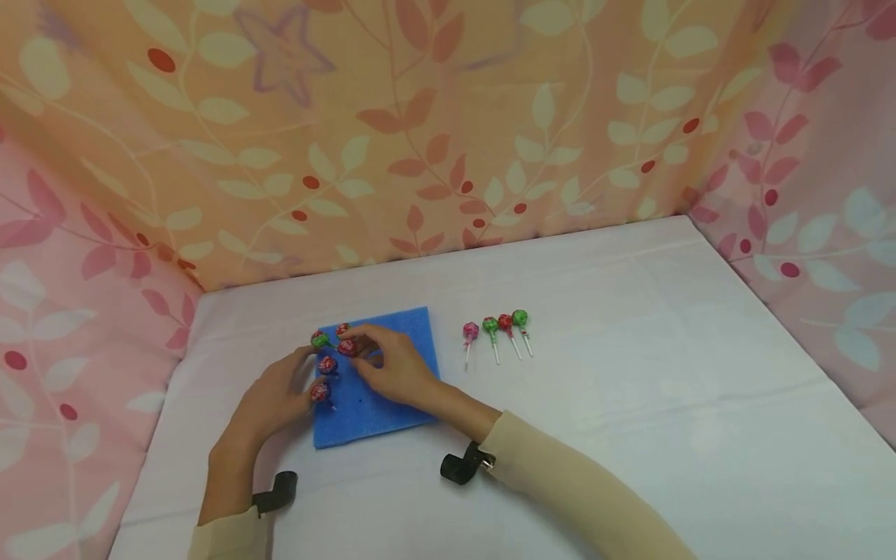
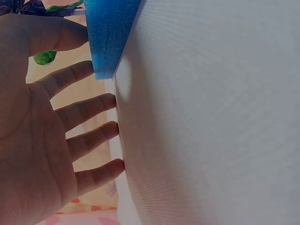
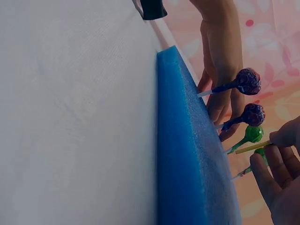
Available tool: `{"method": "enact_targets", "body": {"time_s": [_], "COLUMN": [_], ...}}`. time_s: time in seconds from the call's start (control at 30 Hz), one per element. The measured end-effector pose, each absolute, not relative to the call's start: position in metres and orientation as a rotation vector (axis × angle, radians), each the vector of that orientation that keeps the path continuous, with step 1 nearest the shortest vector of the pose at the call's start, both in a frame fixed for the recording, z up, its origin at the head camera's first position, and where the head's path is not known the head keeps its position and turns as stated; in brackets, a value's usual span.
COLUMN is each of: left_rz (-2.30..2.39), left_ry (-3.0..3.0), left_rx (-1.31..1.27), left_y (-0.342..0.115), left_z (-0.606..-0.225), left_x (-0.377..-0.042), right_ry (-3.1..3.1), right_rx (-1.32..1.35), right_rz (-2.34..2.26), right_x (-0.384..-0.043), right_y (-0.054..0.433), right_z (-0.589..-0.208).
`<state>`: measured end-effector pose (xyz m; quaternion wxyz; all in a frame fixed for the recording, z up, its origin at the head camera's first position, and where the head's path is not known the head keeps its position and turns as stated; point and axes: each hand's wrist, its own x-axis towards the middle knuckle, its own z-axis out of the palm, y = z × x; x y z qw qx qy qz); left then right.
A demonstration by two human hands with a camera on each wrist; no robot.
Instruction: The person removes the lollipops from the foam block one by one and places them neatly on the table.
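Observation:
My right hand [image 1: 399, 365] pinches a red-wrapped lollipop [image 1: 348, 348] over the left part of a blue foam board [image 1: 399, 334]. In the right wrist view its pale yellow stick [image 3: 253, 147] juts from between thumb and fingers, its tip above the foam. Several lollipops stand stuck in the foam along the left edge, among them a dark-wrapped one [image 3: 249, 81], another below it [image 3: 253, 115] and a green one [image 3: 254, 134]. My left hand [image 2: 42, 126] is spread at the board's left edge, thumb and index finger touching the foam, other fingertips down at the white tabletop.
Right of the board, several lollipops lie in a row on the white tabletop [image 1: 630, 373]: a pink one [image 1: 470, 331], two green ones and a red one [image 1: 505, 321]. Floral curtains [image 1: 490, 117] enclose the back and sides. Black mounts [image 1: 458, 468] sit on both wrists.

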<state>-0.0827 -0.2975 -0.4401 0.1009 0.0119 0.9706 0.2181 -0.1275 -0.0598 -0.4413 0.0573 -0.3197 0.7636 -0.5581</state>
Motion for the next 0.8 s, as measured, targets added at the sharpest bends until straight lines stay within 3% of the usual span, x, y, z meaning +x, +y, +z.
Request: {"method": "enact_targets", "body": {"time_s": [0.8], "left_rz": [0.626], "left_ry": [2.827], "left_rx": [0.015], "left_y": [-0.297], "left_z": [-0.442], "left_x": [-0.084], "right_ry": [2.406], "right_rx": [-0.9], "right_rz": [-1.788], "right_x": [-0.114], "right_y": [-0.01], "right_z": [-0.434]}}
